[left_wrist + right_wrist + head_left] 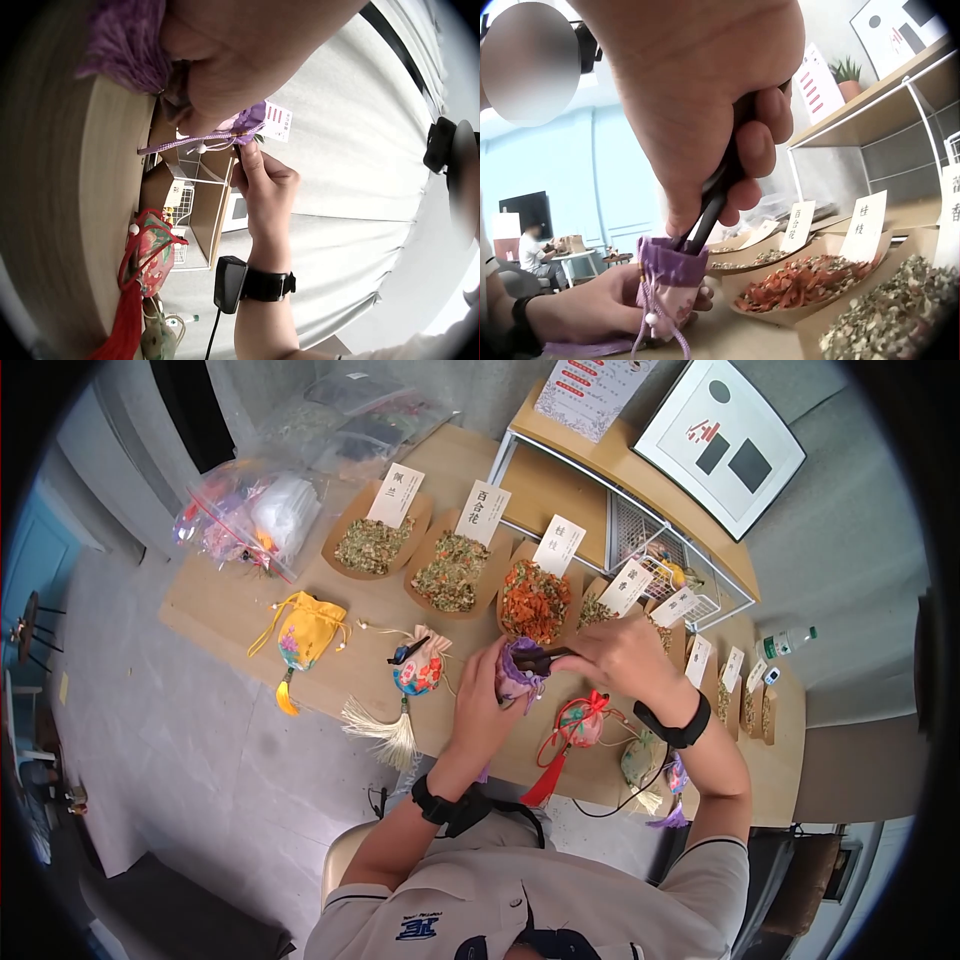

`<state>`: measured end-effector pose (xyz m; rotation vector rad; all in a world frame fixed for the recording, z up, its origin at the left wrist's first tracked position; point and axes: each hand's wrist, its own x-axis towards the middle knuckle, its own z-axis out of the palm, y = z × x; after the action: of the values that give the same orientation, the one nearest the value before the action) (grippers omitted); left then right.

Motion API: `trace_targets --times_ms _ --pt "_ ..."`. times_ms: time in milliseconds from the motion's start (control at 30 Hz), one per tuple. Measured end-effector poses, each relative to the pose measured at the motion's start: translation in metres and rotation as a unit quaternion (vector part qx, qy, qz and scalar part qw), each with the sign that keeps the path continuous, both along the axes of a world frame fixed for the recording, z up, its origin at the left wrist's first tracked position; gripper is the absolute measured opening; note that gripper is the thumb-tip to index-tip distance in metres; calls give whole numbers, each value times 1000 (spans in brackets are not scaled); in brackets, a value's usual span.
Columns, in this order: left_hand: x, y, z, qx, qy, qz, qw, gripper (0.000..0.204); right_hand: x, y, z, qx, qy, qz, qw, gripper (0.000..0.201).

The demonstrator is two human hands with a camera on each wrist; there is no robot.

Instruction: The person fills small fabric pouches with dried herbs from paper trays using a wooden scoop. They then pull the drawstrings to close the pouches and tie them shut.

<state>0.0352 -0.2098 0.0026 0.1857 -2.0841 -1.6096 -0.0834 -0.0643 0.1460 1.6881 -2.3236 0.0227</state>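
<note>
And here's my left hand (478, 705), fingers curled round the purple pouch (676, 298) over the table (205, 605); looks light, soft and floppy, best held just under its rim. My right hand (632, 658) grips the slim black tongs (712, 214), tips in its mouth! Beyond, orange dried pieces (533, 602).

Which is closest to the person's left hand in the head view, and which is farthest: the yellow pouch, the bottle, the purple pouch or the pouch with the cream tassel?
From the left hand:
1. Purple pouch: held in it.
2. Cream-tasselled pouch: just to its left.
3. Yellow pouch: farther left.
4. Bottle: far off to the right.
</note>
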Motion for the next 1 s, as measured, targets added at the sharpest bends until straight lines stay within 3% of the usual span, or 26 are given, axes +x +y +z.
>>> trace_targets --times_ms 167,367,1000 --pt "0 0 -1 13 -5 -5 1000 75 -27 19 10 -29 -29 -111 993 35" --pt "0 0 -2 4 -5 1 1000 75 -41 36 -12 39 -23 -188 981 39" --pt "1 -1 0 -4 2 -1 1000 75 -43 24 -31 45 -39 -181 982 40"
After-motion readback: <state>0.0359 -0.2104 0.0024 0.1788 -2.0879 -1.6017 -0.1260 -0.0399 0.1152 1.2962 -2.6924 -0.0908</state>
